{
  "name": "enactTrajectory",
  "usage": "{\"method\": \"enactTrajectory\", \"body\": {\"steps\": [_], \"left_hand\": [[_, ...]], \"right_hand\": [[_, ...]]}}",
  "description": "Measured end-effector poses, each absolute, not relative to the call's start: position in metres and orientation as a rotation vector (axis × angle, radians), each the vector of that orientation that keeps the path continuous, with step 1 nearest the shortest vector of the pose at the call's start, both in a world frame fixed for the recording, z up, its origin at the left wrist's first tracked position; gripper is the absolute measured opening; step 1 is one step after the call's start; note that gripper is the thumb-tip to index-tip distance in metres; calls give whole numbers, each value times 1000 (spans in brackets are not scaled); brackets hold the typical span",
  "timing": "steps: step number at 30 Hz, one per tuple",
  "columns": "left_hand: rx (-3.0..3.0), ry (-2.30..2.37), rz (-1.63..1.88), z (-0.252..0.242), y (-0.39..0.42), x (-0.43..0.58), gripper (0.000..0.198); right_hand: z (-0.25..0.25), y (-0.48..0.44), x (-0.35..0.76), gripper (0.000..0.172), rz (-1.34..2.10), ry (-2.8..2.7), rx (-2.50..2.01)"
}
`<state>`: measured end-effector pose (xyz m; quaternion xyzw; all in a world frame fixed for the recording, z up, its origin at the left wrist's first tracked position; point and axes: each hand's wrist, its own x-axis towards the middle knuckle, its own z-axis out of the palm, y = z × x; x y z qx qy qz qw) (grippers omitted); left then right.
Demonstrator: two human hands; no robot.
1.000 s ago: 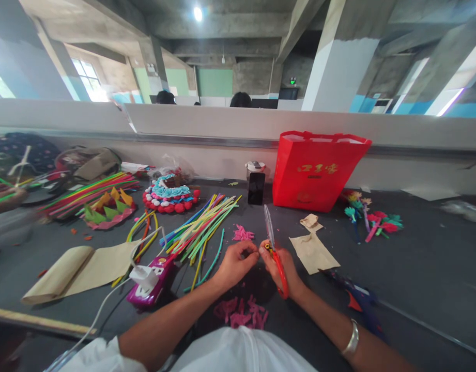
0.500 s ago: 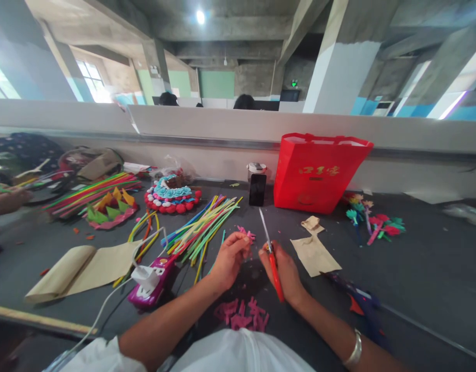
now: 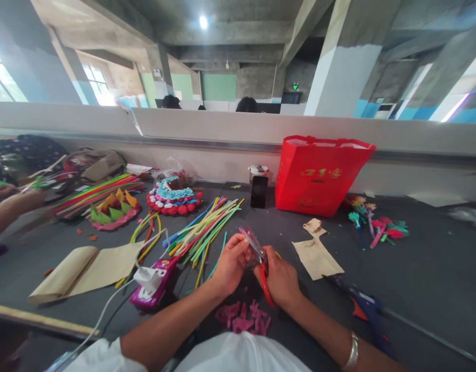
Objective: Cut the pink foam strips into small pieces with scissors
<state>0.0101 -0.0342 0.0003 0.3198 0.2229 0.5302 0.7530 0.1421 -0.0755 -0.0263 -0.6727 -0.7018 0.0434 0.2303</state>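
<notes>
Red-handled metal scissors are in front of me at the centre of a dark grey tabletop, tilted so that the silver blades point away from me and to the left. My right hand is closed around the handles. My left hand is raised beside it, thumb and fingertips drawn into a narrow pinch at the blade tips; whatever may be between them is too small to tell. A silver bangle circles my right forearm.

Just beyond my left fingertips lies a small cluster of bright pink scraps, partly hidden. Nearer my body, below both hands, spreads a loose pile of dusky pink, fuzzy-looking short strips. Left of my left hand, a bundle of long, thin multicoloured sticks fans out, mostly yellow, green, red and blue. A glossy purple power strip sits near my left forearm, with a white plug in it.

Right of my right hand lies a flat beige square of cloth or paper, and near it a dark blue glue gun. Farther back, a black phone stands upright beside a glossy red bag.
</notes>
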Motion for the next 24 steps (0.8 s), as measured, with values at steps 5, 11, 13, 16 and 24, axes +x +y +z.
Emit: {"method": "enactTrajectory", "body": {"steps": [5,11,13,16,24], "left_hand": [[693,470,1160,-4,-34,11,16],[709,434,1168,-9,-33,11,11],[720,432,1171,-10,-33,11,11],[726,448,1176,-9,-33,11,11],[745,503,1174,-4,-34,10,14]], "right_hand": [[-28,-74,143,24,95,-1931,-1868],[-29,-72,142,16,97,-1955,-1947],[-29,-72,143,14,107,-1961,-1949],[-29,-72,144,12,122,-1971,-1941],[-31,-72,144,9,133,-1981,-1929]]}}
